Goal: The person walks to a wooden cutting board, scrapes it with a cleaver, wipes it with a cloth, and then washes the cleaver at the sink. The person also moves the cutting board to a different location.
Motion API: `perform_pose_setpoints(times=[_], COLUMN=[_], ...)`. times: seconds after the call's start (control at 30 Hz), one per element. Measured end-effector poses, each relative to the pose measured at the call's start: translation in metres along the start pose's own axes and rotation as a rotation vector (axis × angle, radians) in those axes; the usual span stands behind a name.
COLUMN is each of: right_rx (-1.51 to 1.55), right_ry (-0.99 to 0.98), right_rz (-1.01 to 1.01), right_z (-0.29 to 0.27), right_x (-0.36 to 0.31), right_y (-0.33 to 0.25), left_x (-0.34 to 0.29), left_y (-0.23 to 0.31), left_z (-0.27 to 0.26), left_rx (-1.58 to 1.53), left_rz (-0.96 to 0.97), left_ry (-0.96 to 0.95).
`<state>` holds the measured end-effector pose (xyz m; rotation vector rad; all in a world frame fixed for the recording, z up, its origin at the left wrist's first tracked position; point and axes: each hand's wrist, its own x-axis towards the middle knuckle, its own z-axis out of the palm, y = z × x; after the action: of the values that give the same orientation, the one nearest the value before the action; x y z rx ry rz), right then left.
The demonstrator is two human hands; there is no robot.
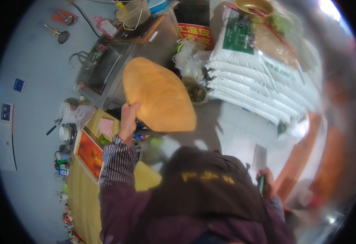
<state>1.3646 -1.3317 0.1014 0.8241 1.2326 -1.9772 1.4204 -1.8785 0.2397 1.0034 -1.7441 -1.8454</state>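
My left hand [127, 123] grips the edge of a thick, light-brown wooden cutting board [159, 95], thumb on its face. The board is held up and tilted, in front of a metal sink unit. Low at the right, my right hand [268, 183] is closed around the green handle [261, 184] of a cleaver. Its grey rectangular blade [260, 157] points away from me, over the pale floor. My dark apron with yellow lettering covers the lower middle of the view.
A metal sink [109, 67] stands at the far left. Several stacked white sacks [255, 85] stand at the right, topped by a gold-coloured bowl [254, 9]. Left of me, a wooden table [82, 203] bears a white tray [79, 151] of red liquid and several jars.
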Motion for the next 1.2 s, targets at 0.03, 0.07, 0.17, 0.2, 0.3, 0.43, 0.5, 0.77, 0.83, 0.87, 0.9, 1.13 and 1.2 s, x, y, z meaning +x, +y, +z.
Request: perform_pose_setpoints(times=[0.03, 0.07, 0.17, 0.2, 0.3, 0.43, 0.5, 0.77, 0.83, 0.87, 0.9, 1.13, 1.2], right_rx=[-0.032, -0.056, -0.047, -0.028, -0.013, -0.069, 0.053, 0.041, 0.161, 0.219, 0.228, 0.155, 0.024], right_ry=[0.013, 0.040, 0.150, 0.179, 0.298, 0.471, 0.472, 0.530, 0.529, 0.529, 0.521, 0.485, 0.552], right_rz=[0.000, 0.004, 0.035, 0.034, 0.027, 0.136, 0.220, 0.266, 0.267, 0.265, 0.267, 0.288, 0.255], right_z=[0.011, 0.021, 0.047, 0.054, 0.073, 0.084, 0.089, 0.102, 0.112, 0.116, 0.120, 0.168, 0.185], right_x=[0.008, 0.017, 0.042, 0.045, 0.061, 0.069, 0.077, 0.132, 0.147, 0.155, 0.163, 0.192, 0.190], right_y=[-0.006, -0.009, -0.007, -0.001, 0.016, 0.044, 0.057, 0.062, 0.054, 0.048, 0.043, 0.007, -0.004], left_x=[0.030, 0.059, 0.147, 0.171, 0.254, 0.341, 0.387, 0.482, 0.500, 0.510, 0.521, 0.603, 0.622], left_y=[0.005, 0.006, 0.008, 0.006, 0.005, 0.001, 0.003, 0.003, 0.005, 0.005, 0.006, -0.026, -0.039], left_z=[0.003, 0.007, 0.015, 0.018, 0.038, 0.062, 0.078, 0.165, 0.194, 0.207, 0.219, 0.280, 0.288], left_rx=[0.049, 0.085, 0.274, 0.276, 0.275, 0.423, 0.488, 0.157, 0.141, 0.128, 0.102, 0.231, 0.310], left_rz=[0.019, 0.039, 0.021, 0.010, 0.052, 0.153, 0.167, 0.033, -0.077, -0.132, -0.155, -0.106, -0.078], left_ry=[-0.031, -0.047, -0.151, -0.173, -0.245, -0.292, -0.293, -0.195, -0.103, -0.055, -0.038, 0.064, 0.085])
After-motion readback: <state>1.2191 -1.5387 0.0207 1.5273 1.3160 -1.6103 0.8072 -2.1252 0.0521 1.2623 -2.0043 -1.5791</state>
